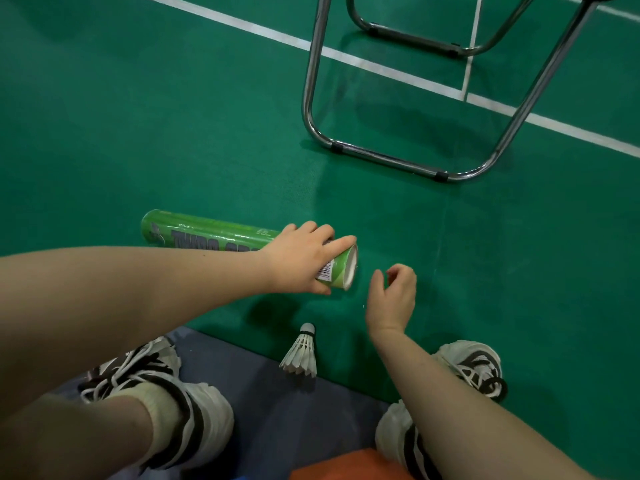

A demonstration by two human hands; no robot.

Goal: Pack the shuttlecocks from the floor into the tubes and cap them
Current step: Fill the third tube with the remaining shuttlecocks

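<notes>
Lying near a chair frame, the tube is clamped in the left hand's grip; right hand slack, shuttlecock nearby.

dim, even light | soft shadows | edges bowed | sharp focus

Green tube: dark lettering, partly hidden; barcode label.

Left hand curled; right seemingly slack
</notes>
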